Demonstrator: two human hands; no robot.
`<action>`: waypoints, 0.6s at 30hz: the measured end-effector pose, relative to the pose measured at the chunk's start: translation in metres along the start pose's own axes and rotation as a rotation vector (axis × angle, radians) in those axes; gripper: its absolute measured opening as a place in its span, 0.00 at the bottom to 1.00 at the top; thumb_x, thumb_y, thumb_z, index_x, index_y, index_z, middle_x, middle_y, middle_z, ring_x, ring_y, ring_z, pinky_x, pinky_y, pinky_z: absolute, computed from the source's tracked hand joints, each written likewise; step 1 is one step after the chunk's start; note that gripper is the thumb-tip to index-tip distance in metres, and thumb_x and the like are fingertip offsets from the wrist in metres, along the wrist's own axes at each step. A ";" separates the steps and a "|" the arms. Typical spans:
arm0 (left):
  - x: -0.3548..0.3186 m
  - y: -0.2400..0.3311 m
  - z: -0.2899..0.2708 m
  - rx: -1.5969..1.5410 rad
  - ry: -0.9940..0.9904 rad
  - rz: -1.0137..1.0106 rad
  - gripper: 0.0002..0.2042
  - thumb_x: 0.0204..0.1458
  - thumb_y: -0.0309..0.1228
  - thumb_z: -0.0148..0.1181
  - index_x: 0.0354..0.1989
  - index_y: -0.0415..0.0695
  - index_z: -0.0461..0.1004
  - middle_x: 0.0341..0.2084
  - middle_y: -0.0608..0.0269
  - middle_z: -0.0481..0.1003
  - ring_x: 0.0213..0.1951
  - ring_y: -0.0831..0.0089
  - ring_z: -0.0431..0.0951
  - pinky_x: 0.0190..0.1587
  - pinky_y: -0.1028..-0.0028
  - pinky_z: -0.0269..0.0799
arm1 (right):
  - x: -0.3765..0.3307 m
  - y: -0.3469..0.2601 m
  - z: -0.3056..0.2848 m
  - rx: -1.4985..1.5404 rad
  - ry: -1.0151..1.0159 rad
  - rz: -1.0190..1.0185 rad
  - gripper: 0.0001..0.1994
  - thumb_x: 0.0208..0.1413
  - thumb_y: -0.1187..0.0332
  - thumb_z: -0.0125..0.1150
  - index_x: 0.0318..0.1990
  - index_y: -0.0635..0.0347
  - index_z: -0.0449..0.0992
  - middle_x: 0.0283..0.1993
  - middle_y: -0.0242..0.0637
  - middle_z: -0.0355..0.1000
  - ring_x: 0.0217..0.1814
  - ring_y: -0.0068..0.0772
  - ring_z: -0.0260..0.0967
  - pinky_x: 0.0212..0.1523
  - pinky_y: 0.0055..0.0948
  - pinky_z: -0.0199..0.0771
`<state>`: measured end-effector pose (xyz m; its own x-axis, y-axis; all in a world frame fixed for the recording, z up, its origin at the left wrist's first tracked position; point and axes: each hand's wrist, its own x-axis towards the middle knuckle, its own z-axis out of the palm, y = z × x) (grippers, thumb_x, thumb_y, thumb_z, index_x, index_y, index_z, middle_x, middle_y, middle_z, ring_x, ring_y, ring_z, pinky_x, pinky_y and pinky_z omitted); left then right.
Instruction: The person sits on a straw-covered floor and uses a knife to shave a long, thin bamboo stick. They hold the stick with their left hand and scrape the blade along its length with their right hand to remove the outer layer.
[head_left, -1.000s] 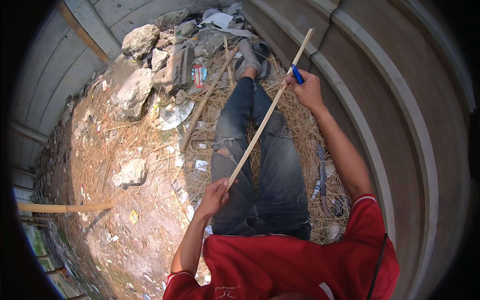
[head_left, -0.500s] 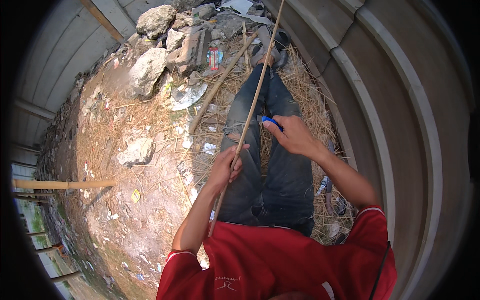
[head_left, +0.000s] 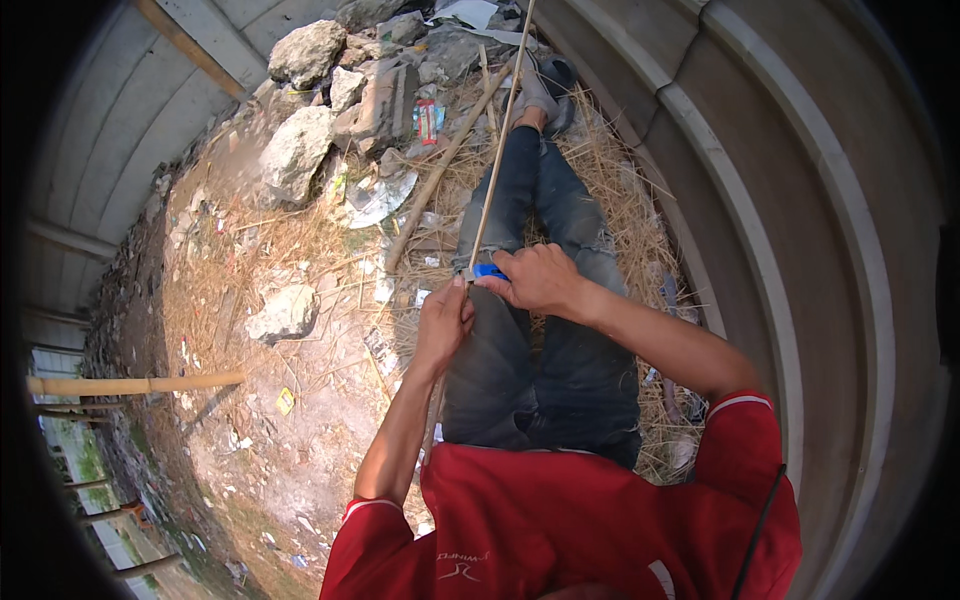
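I sit on straw with my legs in dark jeans stretched out in front of me. My left hand (head_left: 443, 322) grips the lower part of a long thin bamboo strip (head_left: 497, 150) that runs up and away over my legs. My right hand (head_left: 540, 280) is closed on a blue-handled knife (head_left: 485, 271), whose blade end meets the strip just above my left hand. Both hands are close together over my left thigh. The strip's lower end is hidden behind my left forearm.
A curved concrete wall (head_left: 800, 220) rises on my right. Rocks (head_left: 295, 150), rubble and litter lie at the upper left. A thicker stick (head_left: 440, 170) lies on the straw beside my legs. A bamboo pole (head_left: 130, 384) crosses the left edge.
My right hand slid down the strip with the knife from far out near my feet to beside my left hand. The strip swung more upright in the picture.
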<state>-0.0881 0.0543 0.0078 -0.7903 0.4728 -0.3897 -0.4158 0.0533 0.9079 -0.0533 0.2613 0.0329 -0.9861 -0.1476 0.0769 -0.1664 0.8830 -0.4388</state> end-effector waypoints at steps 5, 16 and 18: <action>-0.033 -0.005 -0.020 0.054 -0.094 -0.106 0.20 0.73 0.43 0.45 0.49 0.39 0.78 0.16 0.75 0.60 0.18 0.84 0.60 0.21 0.80 0.54 | 0.037 0.054 -0.016 0.035 0.228 0.331 0.31 0.69 0.40 0.47 0.37 0.63 0.79 0.25 0.58 0.76 0.34 0.68 0.77 0.37 0.60 0.76; -0.047 -0.023 -0.009 -0.015 -0.236 -0.109 0.22 0.74 0.42 0.43 0.58 0.35 0.74 0.16 0.76 0.57 0.17 0.85 0.55 0.20 0.80 0.51 | 0.043 0.151 -0.071 -0.005 0.482 0.232 0.33 0.69 0.37 0.45 0.30 0.61 0.76 0.17 0.45 0.69 0.18 0.53 0.67 0.23 0.48 0.66; -0.039 -0.025 -0.011 -0.060 -0.271 -0.138 0.22 0.74 0.41 0.43 0.58 0.35 0.74 0.16 0.76 0.56 0.16 0.84 0.54 0.20 0.80 0.50 | 0.040 0.167 -0.066 0.811 0.283 0.420 0.31 0.69 0.37 0.46 0.27 0.57 0.69 0.14 0.33 0.60 0.13 0.36 0.56 0.18 0.37 0.57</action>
<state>-0.0518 0.0246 -0.0009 -0.5791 0.6827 -0.4456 -0.5428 0.0849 0.8356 -0.1198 0.4320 0.0217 -0.9461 0.3182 -0.0610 0.1447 0.2465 -0.9583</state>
